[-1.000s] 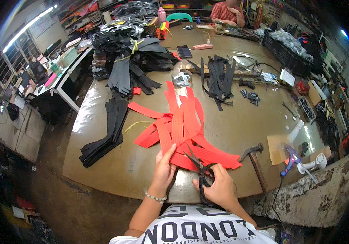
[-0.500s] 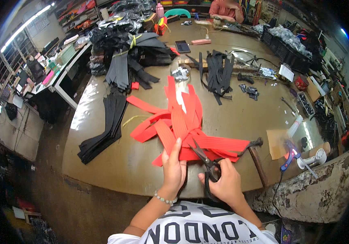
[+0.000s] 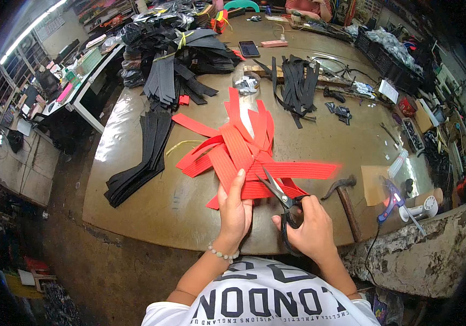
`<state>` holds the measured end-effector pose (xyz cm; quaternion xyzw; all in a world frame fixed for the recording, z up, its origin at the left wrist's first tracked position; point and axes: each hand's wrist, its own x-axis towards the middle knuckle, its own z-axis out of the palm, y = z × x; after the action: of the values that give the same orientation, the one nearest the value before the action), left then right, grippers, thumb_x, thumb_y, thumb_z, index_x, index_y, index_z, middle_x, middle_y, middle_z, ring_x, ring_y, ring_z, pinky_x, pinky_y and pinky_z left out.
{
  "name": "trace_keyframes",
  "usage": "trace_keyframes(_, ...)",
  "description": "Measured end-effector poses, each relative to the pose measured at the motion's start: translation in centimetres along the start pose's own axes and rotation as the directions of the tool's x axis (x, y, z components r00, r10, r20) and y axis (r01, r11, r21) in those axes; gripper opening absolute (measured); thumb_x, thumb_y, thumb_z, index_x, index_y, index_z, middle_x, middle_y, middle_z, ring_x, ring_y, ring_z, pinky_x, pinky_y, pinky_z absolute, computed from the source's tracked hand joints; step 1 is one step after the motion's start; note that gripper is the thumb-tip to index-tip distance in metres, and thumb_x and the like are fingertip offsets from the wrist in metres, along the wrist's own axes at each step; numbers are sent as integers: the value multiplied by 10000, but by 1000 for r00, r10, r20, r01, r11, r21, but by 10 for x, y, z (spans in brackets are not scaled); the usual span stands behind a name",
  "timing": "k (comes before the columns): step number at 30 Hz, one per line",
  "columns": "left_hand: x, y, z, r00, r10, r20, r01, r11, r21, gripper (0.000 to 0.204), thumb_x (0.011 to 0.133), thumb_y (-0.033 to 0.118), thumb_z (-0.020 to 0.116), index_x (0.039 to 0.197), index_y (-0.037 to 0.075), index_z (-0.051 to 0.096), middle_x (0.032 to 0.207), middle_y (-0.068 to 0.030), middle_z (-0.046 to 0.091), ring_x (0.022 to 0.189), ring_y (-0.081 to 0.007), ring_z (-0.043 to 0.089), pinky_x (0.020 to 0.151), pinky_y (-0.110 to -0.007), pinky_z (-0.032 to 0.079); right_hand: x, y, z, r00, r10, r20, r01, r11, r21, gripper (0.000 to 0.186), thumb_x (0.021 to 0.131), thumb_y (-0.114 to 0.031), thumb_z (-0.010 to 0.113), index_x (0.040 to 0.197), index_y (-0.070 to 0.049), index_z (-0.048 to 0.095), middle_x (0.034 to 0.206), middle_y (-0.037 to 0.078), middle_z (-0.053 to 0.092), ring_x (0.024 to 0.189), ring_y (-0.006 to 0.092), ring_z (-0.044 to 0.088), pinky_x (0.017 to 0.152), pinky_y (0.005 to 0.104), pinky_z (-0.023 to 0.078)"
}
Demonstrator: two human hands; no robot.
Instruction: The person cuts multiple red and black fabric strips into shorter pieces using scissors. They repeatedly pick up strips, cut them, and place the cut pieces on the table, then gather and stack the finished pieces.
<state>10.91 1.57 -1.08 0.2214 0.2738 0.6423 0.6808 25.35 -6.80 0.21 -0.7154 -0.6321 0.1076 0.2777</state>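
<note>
A loose pile of red woven straps (image 3: 234, 143) lies across the middle of the work table. My left hand (image 3: 234, 212) grips the straps at the near side, thumb on top and fingers underneath. My right hand (image 3: 310, 225) holds black-handled scissors (image 3: 284, 200); their blades point up-left onto the red straps beside my left thumb. A hammer (image 3: 347, 208) lies just right of my right hand. Black strap bundles (image 3: 140, 163) lie to the left of the red ones.
The table (image 3: 135, 223) also holds a black strap pile (image 3: 162, 76), black strips (image 3: 295, 89), a phone (image 3: 249, 49), a glue gun (image 3: 390, 204) and a spool (image 3: 415, 213). A black crate (image 3: 374, 60) stands back right; a co-worker's arm (image 3: 322, 11) shows at the far end.
My two hands, the scissors and the gripped straps have moved forward and rightward. The red straps have shifted, with one end now reaching further right over the table.
</note>
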Motion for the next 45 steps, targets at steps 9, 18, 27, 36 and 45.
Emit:
trace_keyframes(9,1,-6,-2,1000,3,9,-3,1000,-7,392,971,115,496,1335,8,396,1308,-152,527,1204,-249,536,1030,-429,443,7,-1,3,999,-18,38,18,1000,1,549,739,-488,755,850,-11,507,812,131,527,737,336,573,634,428,469)
trace_keyframes(18,2,-5,1,1000,-2,-20,0,995,-97,401,964,101,492,1339,-1,397,1324,-149,517,1224,-256,517,1051,-440,420,11,-2,21,998,-32,-55,37,996,80,520,715,-453,783,846,-16,535,787,129,544,702,324,587,623,412,475)
trace_keyframes(27,4,-6,-3,1000,-20,-11,18,994,-104,367,962,113,492,1303,-13,443,1307,-152,539,1201,-261,540,1035,-432,432,13,-2,20,997,-49,-67,56,992,113,549,716,-501,779,758,-21,518,742,121,545,639,328,595,565,426,478)
trace_keyframes(36,7,-13,-5,995,-85,43,93,962,-255,375,987,110,465,1340,-4,412,1330,-148,527,1225,-242,522,1062,-421,398,18,9,40,984,-68,-164,101,974,201,502,703,-415,821,659,-23,511,610,118,517,548,316,574,511,412,458)
trace_keyframes(45,14,-6,0,990,-70,122,100,961,-258,502,1046,345,291,1359,-38,380,1350,-197,500,1273,-292,476,1105,-450,354,13,1,21,978,-156,-139,176,973,149,533,634,-392,845,884,-19,558,809,134,550,719,322,577,615,394,458)
